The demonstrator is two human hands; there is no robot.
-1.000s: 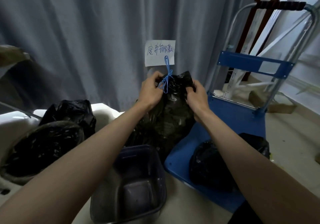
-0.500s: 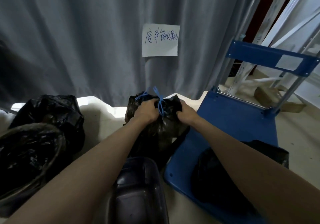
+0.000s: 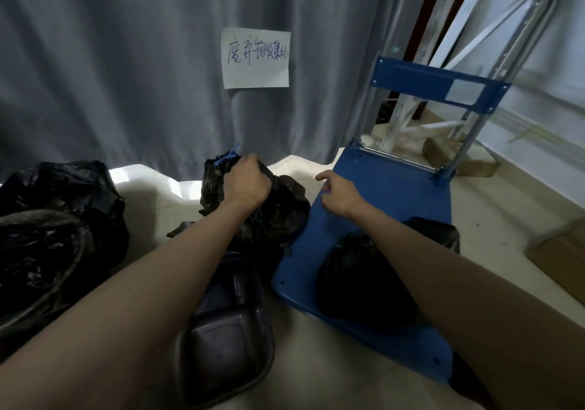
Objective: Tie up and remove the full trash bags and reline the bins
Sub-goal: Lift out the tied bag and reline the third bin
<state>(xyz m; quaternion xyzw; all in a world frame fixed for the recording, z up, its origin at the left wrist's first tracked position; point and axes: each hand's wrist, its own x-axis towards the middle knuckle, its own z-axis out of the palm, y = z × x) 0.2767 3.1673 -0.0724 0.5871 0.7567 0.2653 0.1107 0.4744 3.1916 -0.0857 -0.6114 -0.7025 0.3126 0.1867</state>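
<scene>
A black trash bag (image 3: 278, 210) tied with a blue drawstring (image 3: 227, 158) rests on the floor by the grey curtain. My left hand (image 3: 246, 185) grips its gathered top. My right hand (image 3: 339, 193) hovers apart from the bag over the blue cart deck (image 3: 395, 194), fingers loose, holding nothing. In front of the bag stands an unlined dark plastic bin (image 3: 228, 330). A second tied black bag (image 3: 367, 280) lies on the cart deck under my right forearm.
At the left stands a round bin lined with black plastic (image 3: 34, 264), with another black bag (image 3: 63, 188) behind it. The cart's metal handle frame (image 3: 474, 93) rises at the right. A handwritten paper sign (image 3: 255, 58) hangs on the curtain. Cardboard (image 3: 563, 257) lies at far right.
The bag has come down from chest height to the floor. My right hand has let go of it and moved right over the cart; my left hand still holds the top.
</scene>
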